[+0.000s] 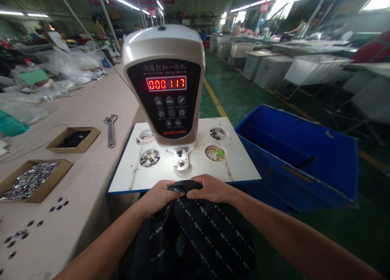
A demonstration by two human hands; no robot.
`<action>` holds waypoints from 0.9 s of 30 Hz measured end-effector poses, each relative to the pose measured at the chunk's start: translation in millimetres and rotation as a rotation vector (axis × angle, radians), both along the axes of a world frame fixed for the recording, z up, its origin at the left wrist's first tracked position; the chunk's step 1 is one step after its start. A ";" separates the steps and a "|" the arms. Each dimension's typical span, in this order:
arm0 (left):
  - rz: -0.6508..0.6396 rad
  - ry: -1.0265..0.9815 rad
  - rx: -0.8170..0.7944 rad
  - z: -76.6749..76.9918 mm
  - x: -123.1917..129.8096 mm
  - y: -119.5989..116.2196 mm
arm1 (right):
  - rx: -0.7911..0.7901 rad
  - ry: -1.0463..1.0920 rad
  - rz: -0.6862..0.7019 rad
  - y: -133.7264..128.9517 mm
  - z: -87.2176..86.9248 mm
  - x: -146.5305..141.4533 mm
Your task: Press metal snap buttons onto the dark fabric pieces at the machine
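Dark fabric with rows of white lettering [210,235] hangs from both hands at the front edge of a white work plate [195,175]. My left hand [160,196] grips the fabric's upper edge from the left, thumb on top. From the right, my right hand [209,189] pinches the same edge, close to the left one. Just beyond the hands stands a button machine [170,85] with a red display reading 000117. Its round lower die [181,163] is bare, and the fabric lies short of it.
Cups in the plate hold metal parts [149,158] and gold pieces [213,153]. On the left table [82,178] are a wrench [111,130], a box of silvery parts [30,180] and a box of black parts [73,139]. A blue bin [298,150] stands right.
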State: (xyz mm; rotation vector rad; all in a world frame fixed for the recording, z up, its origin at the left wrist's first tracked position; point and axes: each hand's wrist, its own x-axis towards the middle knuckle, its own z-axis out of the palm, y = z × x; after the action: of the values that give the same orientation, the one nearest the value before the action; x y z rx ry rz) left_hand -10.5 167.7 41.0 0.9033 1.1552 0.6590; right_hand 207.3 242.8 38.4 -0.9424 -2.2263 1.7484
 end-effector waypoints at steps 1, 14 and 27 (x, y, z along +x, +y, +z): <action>0.007 0.006 -0.003 0.5 -0.9 1.4 | -0.017 0.010 -0.011 1.0 0.2 -0.8; 0.004 -0.015 0.107 6.9 -6.1 28.4 | -0.157 0.095 -0.117 24.7 6.8 -13.9; 0.073 0.377 0.329 10.1 -16.8 74.9 | 0.098 0.000 -0.222 72.7 9.4 -33.3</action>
State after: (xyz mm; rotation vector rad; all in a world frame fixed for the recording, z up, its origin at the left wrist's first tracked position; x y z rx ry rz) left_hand -27.3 242.6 51.1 1.3087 1.4447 0.7734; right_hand 174.0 315.5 47.8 -1.1176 -2.0934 1.5293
